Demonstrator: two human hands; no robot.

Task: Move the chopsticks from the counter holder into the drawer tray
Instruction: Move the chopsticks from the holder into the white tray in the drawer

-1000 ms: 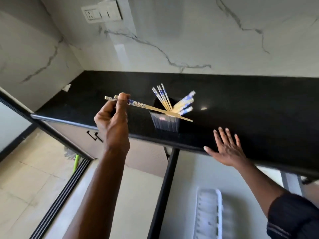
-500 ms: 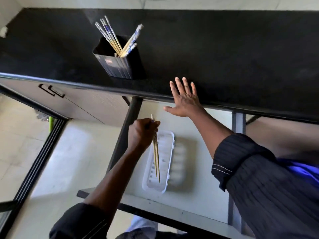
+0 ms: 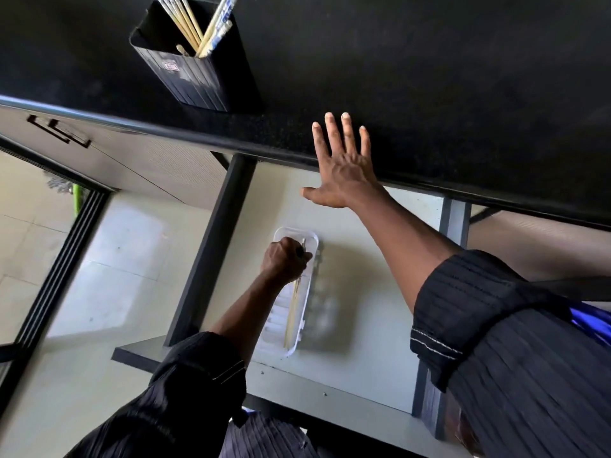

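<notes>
A black ribbed holder (image 3: 195,77) stands on the black counter near its front edge, with several wooden chopsticks (image 3: 198,24) sticking out of it. Below, in the open drawer, lies a long white tray (image 3: 310,259). My left hand (image 3: 286,261) is down over the tray's far end, shut on a pair of chopsticks (image 3: 292,312) whose tips run along the inside of the tray. My right hand (image 3: 342,166) rests flat on the counter edge with fingers spread and holds nothing.
The black counter (image 3: 429,77) fills the top of the view. The pale drawer floor (image 3: 363,292) has a black rail (image 3: 211,252) on its left side. A cabinet front with a black handle (image 3: 58,130) is at left, above a tiled floor.
My left hand carried a pair of chopsticks from counter height down into the drawer, and they now lie lower, along the tray. My right hand stayed on the counter edge.
</notes>
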